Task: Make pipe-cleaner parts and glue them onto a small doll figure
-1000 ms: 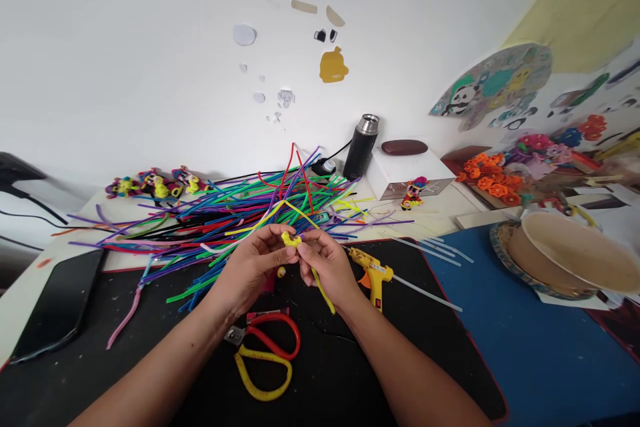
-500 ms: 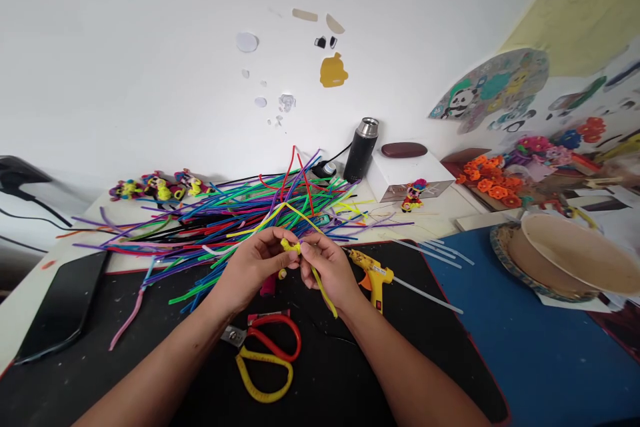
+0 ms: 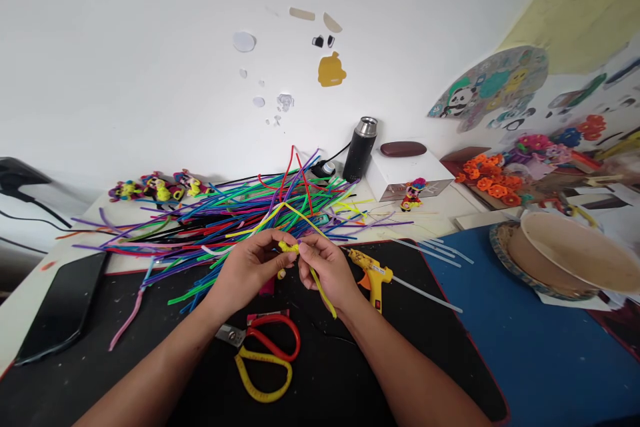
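My left hand (image 3: 247,267) and my right hand (image 3: 327,268) meet over the black mat (image 3: 100,360), both pinching a yellow pipe cleaner (image 3: 290,247) whose upper end is curled into a small coil. Its free tail (image 3: 324,293) hangs down below my right palm. A tiny yellow piece (image 3: 281,274) lies on the mat just under the hands. Behind them spreads a big heap of coloured pipe cleaners (image 3: 225,213).
Red-and-yellow scissors (image 3: 265,350) lie near my wrists. A yellow glue gun (image 3: 373,273) and clear glue sticks (image 3: 435,250) lie to the right, a black phone (image 3: 63,303) to the left. A black flask (image 3: 361,147), white box (image 3: 407,173), small figures (image 3: 155,187) and paper plates (image 3: 565,253) stand around.
The hands have stayed together with only slight finger movement on the yellow coil; the view shifted slightly.
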A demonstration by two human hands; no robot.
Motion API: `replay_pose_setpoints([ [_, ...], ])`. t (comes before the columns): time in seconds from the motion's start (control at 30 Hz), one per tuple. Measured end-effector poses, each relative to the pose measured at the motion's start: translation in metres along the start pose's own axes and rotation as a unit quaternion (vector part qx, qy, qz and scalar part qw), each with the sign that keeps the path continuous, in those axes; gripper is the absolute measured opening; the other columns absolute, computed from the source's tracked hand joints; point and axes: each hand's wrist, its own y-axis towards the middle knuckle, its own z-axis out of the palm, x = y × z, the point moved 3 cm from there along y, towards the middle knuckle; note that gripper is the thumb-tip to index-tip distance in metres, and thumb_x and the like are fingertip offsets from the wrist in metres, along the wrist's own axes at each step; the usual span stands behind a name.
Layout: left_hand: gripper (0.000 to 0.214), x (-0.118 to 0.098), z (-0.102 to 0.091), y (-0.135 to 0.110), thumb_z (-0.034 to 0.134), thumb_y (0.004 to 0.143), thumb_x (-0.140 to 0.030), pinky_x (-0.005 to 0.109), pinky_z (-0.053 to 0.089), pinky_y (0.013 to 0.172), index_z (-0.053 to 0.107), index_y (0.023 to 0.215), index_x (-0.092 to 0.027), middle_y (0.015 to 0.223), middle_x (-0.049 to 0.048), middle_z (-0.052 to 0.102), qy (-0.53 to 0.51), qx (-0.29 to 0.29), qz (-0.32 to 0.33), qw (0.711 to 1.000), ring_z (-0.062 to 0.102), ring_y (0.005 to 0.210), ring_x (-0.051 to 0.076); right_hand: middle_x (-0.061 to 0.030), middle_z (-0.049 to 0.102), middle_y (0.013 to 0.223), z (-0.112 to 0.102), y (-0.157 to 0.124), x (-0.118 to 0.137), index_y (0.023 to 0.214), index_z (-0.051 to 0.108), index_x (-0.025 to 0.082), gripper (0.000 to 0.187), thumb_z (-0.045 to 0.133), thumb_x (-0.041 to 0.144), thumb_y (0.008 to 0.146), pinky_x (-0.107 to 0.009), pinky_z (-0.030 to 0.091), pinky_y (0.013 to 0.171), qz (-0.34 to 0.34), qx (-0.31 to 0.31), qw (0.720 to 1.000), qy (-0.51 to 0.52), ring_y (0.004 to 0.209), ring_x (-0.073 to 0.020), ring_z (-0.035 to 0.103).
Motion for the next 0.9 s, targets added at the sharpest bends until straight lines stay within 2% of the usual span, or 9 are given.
replay_pose_setpoints([
  [0.13, 0.03, 0.0007, -0.0011, -0.0002, 0.089, 0.075, -0.037, 0.026, 0.054, 0.061, 0.077, 0.095, -0.019, 0.081, 0.0053, 0.074, 0.019, -0.002, -0.003, 1.0, 0.067, 0.065, 0.018, 0.0085, 0.057, 0.05, 0.0003, -0.0002, -0.0021, 0.089, 0.061, 0.021, 0.044, 0.084, 0.057, 0.077, -0.017, 0.026, 0.036, 0.007, -0.004, 1.0, 0.003, 0.035, -0.0075, 0.045],
  [0.37, 0.026, -0.0017, 0.002, 0.0, 0.091, 0.072, -0.034, 0.025, 0.054, 0.061, 0.078, 0.088, -0.019, 0.075, 0.0037, 0.073, -0.01, -0.002, -0.006, 1.0, 0.067, 0.065, 0.018, 0.0092, 0.055, 0.05, 0.0015, -0.0006, -0.0021, 0.089, 0.06, 0.022, 0.046, 0.084, 0.059, 0.076, -0.018, 0.027, 0.036, 0.01, -0.001, 1.0, 0.004, 0.036, -0.0078, 0.043],
  [0.77, 0.023, 0.0027, -0.0015, -0.0019, 0.087, 0.077, -0.033, 0.026, 0.056, 0.066, 0.079, 0.095, -0.02, 0.086, 0.007, 0.076, 0.042, -0.01, 0.022, 0.999, 0.069, 0.071, 0.019, 0.0086, 0.058, 0.05, 0.0004, 0.0012, -0.0049, 0.091, 0.06, 0.021, 0.044, 0.084, 0.056, 0.078, -0.017, 0.027, 0.035, 0.001, 0.005, 1.0, 0.017, 0.034, -0.0072, 0.043],
  [0.9, 0.025, 0.0029, -0.0021, -0.0006, 0.089, 0.076, -0.034, 0.027, 0.055, 0.062, 0.079, 0.093, -0.019, 0.08, 0.0053, 0.074, 0.029, -0.004, 0.011, 1.0, 0.068, 0.067, 0.018, 0.0083, 0.058, 0.05, 0.0018, 0.0011, -0.0044, 0.09, 0.061, 0.02, 0.044, 0.083, 0.056, 0.079, -0.017, 0.028, 0.035, -0.005, 0.012, 1.0, 0.015, 0.034, -0.0071, 0.044],
])
